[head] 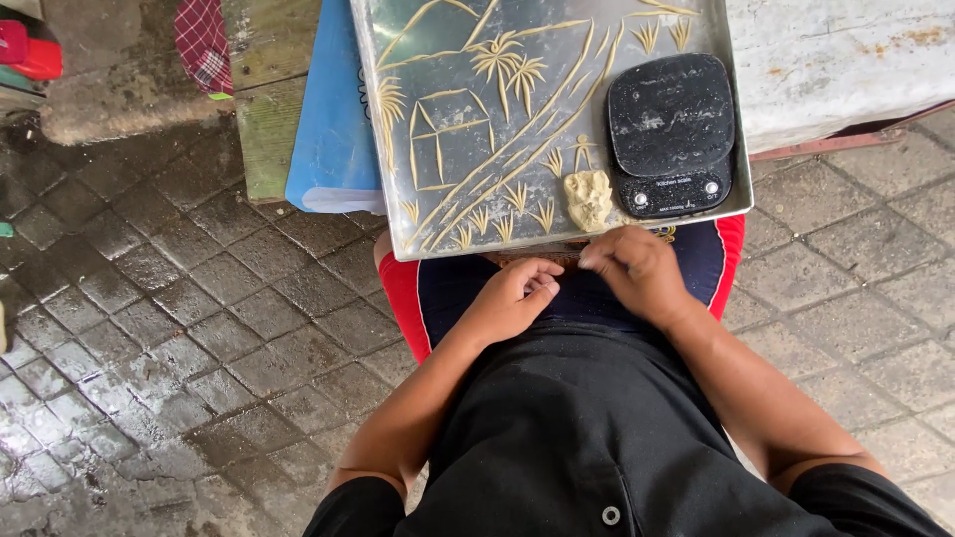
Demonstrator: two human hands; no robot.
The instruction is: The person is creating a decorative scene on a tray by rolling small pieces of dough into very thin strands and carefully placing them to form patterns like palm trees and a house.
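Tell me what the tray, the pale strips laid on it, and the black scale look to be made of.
Tray: likely aluminium or steel, a dull silvery sheet with a raised rim and soft reflections.
Pale strips: probably raw dough, matte cream, rolled thin and shaped into palms and a hut; the lump looks the same.
Scale: seemingly plastic, black, its top dusted with whitish smears.

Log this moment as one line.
left hand: at tray edge, fingers curled | right hand: beside it | tray: dough lump, scale

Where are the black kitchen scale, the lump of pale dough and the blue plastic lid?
black kitchen scale (671,129), head view, middle of platform
lump of pale dough (588,198), head view, centre
blue plastic lid (333,129), head view, flat top
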